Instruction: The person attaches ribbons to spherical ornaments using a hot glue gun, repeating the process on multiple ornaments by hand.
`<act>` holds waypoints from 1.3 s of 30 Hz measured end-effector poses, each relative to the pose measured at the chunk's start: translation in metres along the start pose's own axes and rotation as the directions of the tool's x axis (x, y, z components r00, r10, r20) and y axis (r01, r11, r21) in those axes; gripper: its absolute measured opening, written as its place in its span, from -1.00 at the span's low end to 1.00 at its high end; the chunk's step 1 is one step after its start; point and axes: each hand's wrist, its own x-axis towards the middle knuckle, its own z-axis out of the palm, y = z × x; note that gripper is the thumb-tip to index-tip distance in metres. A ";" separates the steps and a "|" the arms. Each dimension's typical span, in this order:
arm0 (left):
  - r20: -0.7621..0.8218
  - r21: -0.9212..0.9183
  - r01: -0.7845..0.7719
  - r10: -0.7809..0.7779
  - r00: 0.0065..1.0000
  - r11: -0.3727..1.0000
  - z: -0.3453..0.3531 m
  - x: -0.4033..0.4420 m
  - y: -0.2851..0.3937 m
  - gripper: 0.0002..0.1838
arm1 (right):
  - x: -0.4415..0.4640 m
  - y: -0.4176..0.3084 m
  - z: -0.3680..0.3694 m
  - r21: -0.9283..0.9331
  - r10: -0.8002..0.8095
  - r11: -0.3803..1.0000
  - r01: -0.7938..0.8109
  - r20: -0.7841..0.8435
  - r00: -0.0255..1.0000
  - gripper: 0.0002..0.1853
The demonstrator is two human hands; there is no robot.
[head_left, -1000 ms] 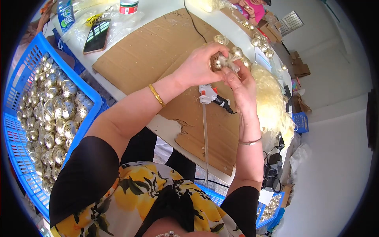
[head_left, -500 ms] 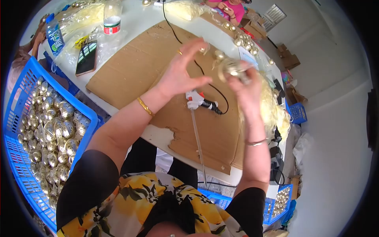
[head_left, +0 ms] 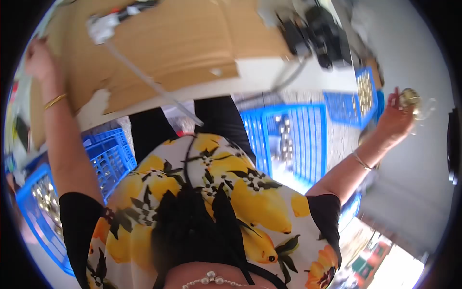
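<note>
Gold ball (head_left: 410,98) in the right hand (head_left: 398,117), held out well to the right of the cardboard sheet (head_left: 192,43); fingers drawn in around the ball, which sits at their ends; a pale thin loop (head_left: 428,110) shows just beside the ball, on its side away from the cardboard, too blurred to tell whether it is attached; left hand (head_left: 39,59) at the far left of the cardboard, smeared by blur; cannot tell whether it is wide or narrow, nor whether it holds anything; gold bangle (head_left: 55,101) on the left wrist, silver-toned bangle (head_left: 361,161) on the right.

Glue gun (head_left: 103,28), white and black, lies on the left part of the cardboard; a translucent stick (head_left: 147,79) runs from it across the cardboard and out past the near edge; black adapters (head_left: 332,36) rest just right of the cardboard, on the white table (head_left: 308,79).

Blue basket (head_left: 308,135) stands below the cardboard's near right corner, shiny pieces inside; smaller-looking blue basket (head_left: 339,107) farther right of the cardboard, gold pieces in it; another blue crate (head_left: 33,221) below the cardboard's near left, gold balls within, partly behind the left arm.
</note>
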 end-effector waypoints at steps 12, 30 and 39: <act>-0.096 -0.173 0.213 -0.231 0.968 0.962 -0.031 0.044 -0.068 -0.89 | -0.359 0.182 -0.259 0.313 0.747 0.370 -0.875 -0.659 0.080 -0.70; 0.061 -0.339 0.220 -0.212 0.975 0.915 -0.020 0.011 -0.030 -0.90 | -0.046 0.046 -0.063 -0.228 -0.075 0.974 0.019 -0.238 0.968 -0.92; -0.017 -0.325 0.354 -0.380 0.925 0.877 -0.007 -0.018 0.033 -0.79 | -0.019 0.015 0.210 -0.013 -0.270 0.918 0.397 0.713 0.648 -0.87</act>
